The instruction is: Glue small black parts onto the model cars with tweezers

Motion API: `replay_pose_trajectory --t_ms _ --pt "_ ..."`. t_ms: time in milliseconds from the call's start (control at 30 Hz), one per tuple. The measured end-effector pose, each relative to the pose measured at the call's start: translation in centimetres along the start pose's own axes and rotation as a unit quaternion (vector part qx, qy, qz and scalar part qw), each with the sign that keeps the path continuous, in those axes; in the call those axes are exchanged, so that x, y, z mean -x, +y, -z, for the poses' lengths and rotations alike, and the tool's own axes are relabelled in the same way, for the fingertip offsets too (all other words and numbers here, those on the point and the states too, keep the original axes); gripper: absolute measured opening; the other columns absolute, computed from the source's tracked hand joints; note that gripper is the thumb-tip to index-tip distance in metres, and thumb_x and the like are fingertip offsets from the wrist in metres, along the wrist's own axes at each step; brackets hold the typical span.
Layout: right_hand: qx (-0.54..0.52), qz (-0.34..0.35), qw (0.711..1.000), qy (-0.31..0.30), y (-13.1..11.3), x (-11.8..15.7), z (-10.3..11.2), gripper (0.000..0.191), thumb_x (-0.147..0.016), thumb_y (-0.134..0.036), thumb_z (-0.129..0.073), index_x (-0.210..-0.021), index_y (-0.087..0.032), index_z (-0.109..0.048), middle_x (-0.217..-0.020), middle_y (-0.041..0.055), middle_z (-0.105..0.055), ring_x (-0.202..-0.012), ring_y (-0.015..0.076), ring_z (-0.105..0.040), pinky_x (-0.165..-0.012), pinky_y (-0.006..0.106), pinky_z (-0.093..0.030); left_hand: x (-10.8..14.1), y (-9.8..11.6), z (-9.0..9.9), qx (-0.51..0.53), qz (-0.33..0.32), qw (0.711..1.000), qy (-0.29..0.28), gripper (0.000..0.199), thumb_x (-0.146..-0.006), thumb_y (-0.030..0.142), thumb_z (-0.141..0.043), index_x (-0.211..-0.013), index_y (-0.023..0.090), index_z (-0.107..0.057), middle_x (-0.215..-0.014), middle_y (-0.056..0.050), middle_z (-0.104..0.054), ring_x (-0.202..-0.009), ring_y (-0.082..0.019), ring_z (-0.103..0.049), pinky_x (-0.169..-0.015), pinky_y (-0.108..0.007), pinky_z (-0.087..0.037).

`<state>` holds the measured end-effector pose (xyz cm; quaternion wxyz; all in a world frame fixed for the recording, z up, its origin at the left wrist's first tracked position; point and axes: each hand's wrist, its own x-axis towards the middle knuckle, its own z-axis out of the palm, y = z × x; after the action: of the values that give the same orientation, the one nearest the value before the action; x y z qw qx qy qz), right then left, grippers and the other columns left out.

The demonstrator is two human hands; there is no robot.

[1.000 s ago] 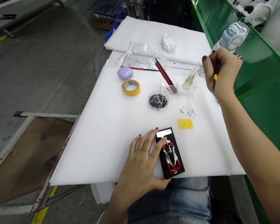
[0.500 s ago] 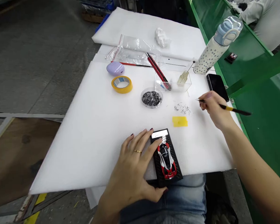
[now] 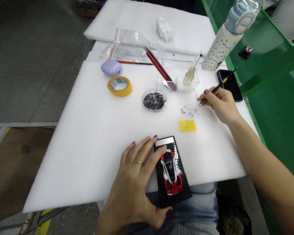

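My left hand (image 3: 134, 173) grips the black display base (image 3: 163, 192) of a red, white and black model car (image 3: 171, 171) between thumb and fingers, at the table's front edge. The index fingertip lies by the car's upper end, and the thumb is at the base's near end. In my right hand (image 3: 221, 102) is a pair of slim black tweezers (image 3: 225, 80) with a yellow band, tips pointing down. Those tips are at loose thin black slivers (image 3: 191, 111) on the white foam; whether they pinch one cannot be seen. Below the slivers lies a yellow piece (image 3: 187, 126) with a small drop on it.
A round clear dish (image 3: 154, 100) holds black slivers. Behind are a tape roll (image 3: 119, 86), a purple rounded object (image 3: 111, 68), a clear tray (image 3: 180, 85) with a red cutter (image 3: 160, 68) and glass vial (image 3: 189, 75), a phone (image 3: 229, 85) and a tall bottle (image 3: 222, 47).
My right hand has moved left and turned the tweezers, bringing their tips down to the slivers. My left hand still holds the car's base, which appears slightly tilted towards me. The camera view has shifted.
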<state>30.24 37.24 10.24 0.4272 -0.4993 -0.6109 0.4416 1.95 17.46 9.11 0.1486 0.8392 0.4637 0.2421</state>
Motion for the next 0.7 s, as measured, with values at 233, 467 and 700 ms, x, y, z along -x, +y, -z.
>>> replay_pose_trajectory --t_ms 233,467,700 --pt "0.016 0.012 0.999 0.045 0.2 0.4 0.9 0.050 -0.067 -0.065 -0.085 -0.077 -0.021 -0.065 -0.055 -0.0043 -0.052 -0.047 0.0078 -0.045 -0.043 0.024 -0.042 0.1 0.1 0.0 0.003 0.003 1.000 -0.003 0.099 -0.073 0.077 -0.051 -0.149 0.016 -0.039 -0.162 -0.015 -0.031 -0.148 -0.037 -0.031 -0.122 -0.051 -0.016" --pt "0.019 -0.013 1.000 0.006 -0.1 0.9 1.3 0.048 -0.062 -0.058 -0.091 -0.075 -0.018 -0.068 -0.070 0.0016 -0.063 -0.056 0.0104 -0.057 -0.050 0.026 -0.051 0.0 0.0 0.0 -0.004 -0.002 1.000 -0.001 0.102 -0.068 0.073 -0.057 -0.150 0.014 -0.039 -0.161 -0.017 -0.031 -0.147 -0.037 -0.033 -0.122 -0.051 -0.016" --pt "0.047 -0.027 0.998 -0.011 -0.4 2.0 1.6 0.041 -0.074 -0.050 -0.087 -0.078 -0.021 -0.059 -0.058 -0.0016 -0.062 -0.047 0.0090 -0.049 -0.044 0.025 -0.040 0.3 0.0 -0.3 -0.031 -0.029 0.999 -0.004 0.078 -0.069 0.041 -0.075 -0.133 0.010 -0.045 -0.151 -0.022 -0.045 -0.147 -0.031 -0.036 -0.128 -0.044 -0.013"
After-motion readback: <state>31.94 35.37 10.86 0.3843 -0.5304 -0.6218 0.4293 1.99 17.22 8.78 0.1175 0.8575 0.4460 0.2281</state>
